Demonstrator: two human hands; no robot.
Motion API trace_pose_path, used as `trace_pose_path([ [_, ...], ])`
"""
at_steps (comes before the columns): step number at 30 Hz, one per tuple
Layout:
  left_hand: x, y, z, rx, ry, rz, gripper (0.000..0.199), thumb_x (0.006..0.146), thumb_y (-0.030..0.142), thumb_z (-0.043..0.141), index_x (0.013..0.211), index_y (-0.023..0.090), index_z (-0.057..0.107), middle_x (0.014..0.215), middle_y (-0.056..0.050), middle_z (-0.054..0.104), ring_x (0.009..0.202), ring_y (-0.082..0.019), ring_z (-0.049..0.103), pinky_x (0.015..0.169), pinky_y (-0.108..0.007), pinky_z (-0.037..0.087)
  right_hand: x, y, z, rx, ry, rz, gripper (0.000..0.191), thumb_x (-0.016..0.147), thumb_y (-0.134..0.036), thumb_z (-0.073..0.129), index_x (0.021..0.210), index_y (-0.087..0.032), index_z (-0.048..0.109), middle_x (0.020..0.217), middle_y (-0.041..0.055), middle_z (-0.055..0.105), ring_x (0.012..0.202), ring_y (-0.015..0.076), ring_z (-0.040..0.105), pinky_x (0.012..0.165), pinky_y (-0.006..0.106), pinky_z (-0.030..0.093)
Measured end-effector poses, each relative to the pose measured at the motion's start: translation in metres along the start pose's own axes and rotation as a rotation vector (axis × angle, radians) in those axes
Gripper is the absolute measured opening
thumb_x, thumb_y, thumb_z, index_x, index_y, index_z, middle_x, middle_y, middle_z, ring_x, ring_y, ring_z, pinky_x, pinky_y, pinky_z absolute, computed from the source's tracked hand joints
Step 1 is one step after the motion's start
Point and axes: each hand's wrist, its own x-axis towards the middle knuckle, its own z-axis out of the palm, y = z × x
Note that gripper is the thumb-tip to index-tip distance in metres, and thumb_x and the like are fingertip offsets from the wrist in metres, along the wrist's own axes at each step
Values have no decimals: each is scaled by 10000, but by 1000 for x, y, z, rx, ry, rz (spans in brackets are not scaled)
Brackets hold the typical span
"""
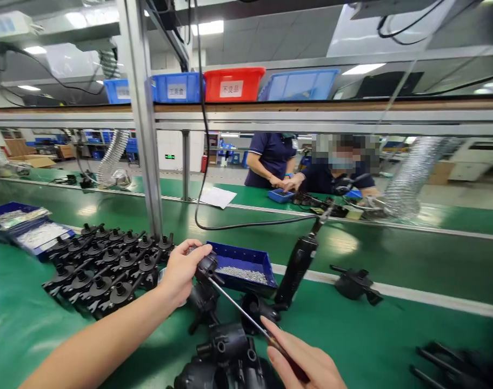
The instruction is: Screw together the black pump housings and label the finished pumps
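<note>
My left hand point(182, 271) is closed around a small round black plastic part point(208, 262), held up above the bench. My right hand point(305, 359) grips a tool with a long thin metal shaft that looks like a screwdriver point(240, 309). Its tip reaches the underside of the held part; whether it touches is hard to see. Beneath both hands lies a heap of black plastic housings point(226, 340). Just behind them, a dark blue tray point(266, 259) holds many small shiny metal pieces. A black power screwdriver point(297, 267) hangs by its cable, tip end up, right of the tray.
Rows of black assemblies point(108, 270) stand on the green bench at left, near blue trays point(47, 237) of small parts. One lone assembly point(354, 283) and more black parts point(453, 362) lie to the right. A metal post point(139, 119) rises at left; co-workers point(271, 162) are across the bench.
</note>
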Motion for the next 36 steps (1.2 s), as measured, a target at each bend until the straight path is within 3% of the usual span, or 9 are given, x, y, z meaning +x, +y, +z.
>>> trace_pose_path([
  [5, 5, 3, -1, 70, 34, 15, 586, 445, 395, 1092, 880, 181, 763, 826, -5, 778, 752, -145, 678, 626, -184, 504, 17, -18, 2, -464, 196, -233, 383, 1086, -106, 579, 1460, -109, 663, 792, 48, 737, 600, 196, 665, 524, 324, 496],
  [9, 16, 2, 0, 100, 39, 29, 518, 491, 312, 1070, 906, 209, 778, 888, 15, 789, 788, -154, 687, 619, -182, 527, 24, -18, -3, -639, 186, -302, 351, 1061, -128, 575, 1390, -74, 685, 773, 53, 719, 579, 184, 606, 500, 331, 362],
  [15, 8, 8, 5, 190, 38, 66, 507, 457, 261, 1081, 855, 228, 769, 1100, 7, 800, 877, -170, 672, 626, -180, 552, 27, -32, -16, -23, -95, 221, 334, 1121, -345, 467, 1042, -210, 762, 650, -37, 524, 548, 129, 430, 537, 282, 323],
  [19, 1, 18, 8, 239, 36, 148, 601, 363, 379, 1127, 791, 222, 736, 1349, -16, 789, 929, -194, 672, 652, -214, 576, 33, -28, -19, 159, -221, 308, 350, 1147, -397, 480, 1110, -211, 773, 636, -68, 488, 521, 98, 391, 503, 215, 359],
  [22, 7, 23, 6, 215, 18, 96, 711, 308, 509, 1160, 816, 230, 747, 1262, -8, 809, 957, -211, 684, 697, -239, 588, 38, -15, -28, -80, -220, 342, 265, 1042, -442, 662, 1117, -233, 806, 657, -66, 605, 540, 97, 492, 566, 219, 402],
  [25, 16, 15, 0, 252, -29, -4, 832, 293, 692, 1126, 901, 239, 783, 1007, -13, 803, 923, -228, 672, 693, -250, 546, 37, -1, -63, -435, -149, 466, 312, 960, -473, 750, 781, -218, 735, 695, -4, 683, 650, 142, 595, 660, 279, 390],
  [29, 13, -12, -3, 604, -294, 144, 747, 653, 863, 939, 1028, 237, 775, 1005, -24, 768, 957, -248, 657, 788, -293, 520, 14, 8, -128, -820, 56, 821, 436, 1124, -365, 432, 884, -172, 741, 933, 171, 730, 915, 300, 683, 759, 374, 410],
  [33, -5, -38, -1, 851, -451, 428, 493, 912, 730, 760, 1049, 258, 732, 1189, -83, 721, 1178, -335, 658, 1057, -452, 542, -20, 19, -163, -941, 60, 1196, 414, 1085, -301, 439, 1014, -157, 820, 1049, 266, 713, 914, 400, 729, 725, 439, 473],
  [36, -14, -48, -1, 887, -615, 464, 298, 1018, 567, 668, 1095, 283, 720, 1356, -100, 683, 1362, -343, 604, 1196, -513, 479, -35, 33, -170, -841, -7, 1316, 374, 1043, -308, 511, 813, -196, 782, 861, 195, 717, 715, 346, 718, 712, 461, 509],
])
